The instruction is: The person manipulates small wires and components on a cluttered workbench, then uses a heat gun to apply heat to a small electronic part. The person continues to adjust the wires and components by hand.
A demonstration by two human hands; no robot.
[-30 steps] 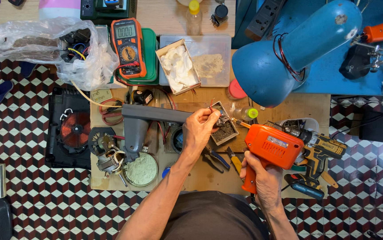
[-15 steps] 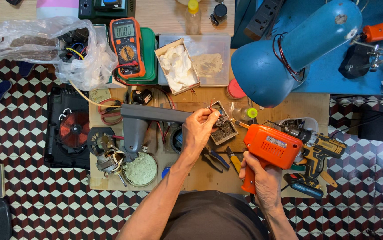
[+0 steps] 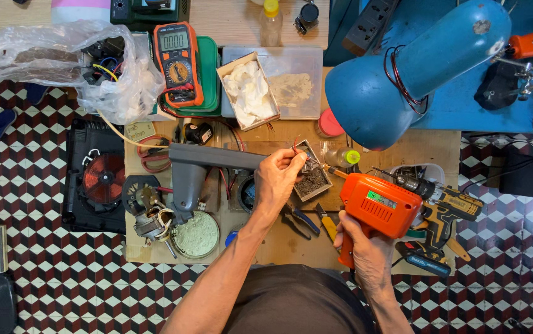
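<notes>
Orange pistol-shaped soldering gun (image 3: pixel 379 207) and thin red wire (image 3: pixel 296 147) in hand.
Right hand (image 3: pixel 365 252) clenches the gun's handle; left hand (image 3: pixel 282 176), at its 9 o'clock, pinches the wire.

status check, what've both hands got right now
Left hand pinches thin red wire over small tray. Right hand grips orange soldering gun. Pliers lie nearby.

I see my two bare forearms, no sleeves, watch or rings, and a dark brown shirt (image 3: pixel 291 303) below.
</notes>
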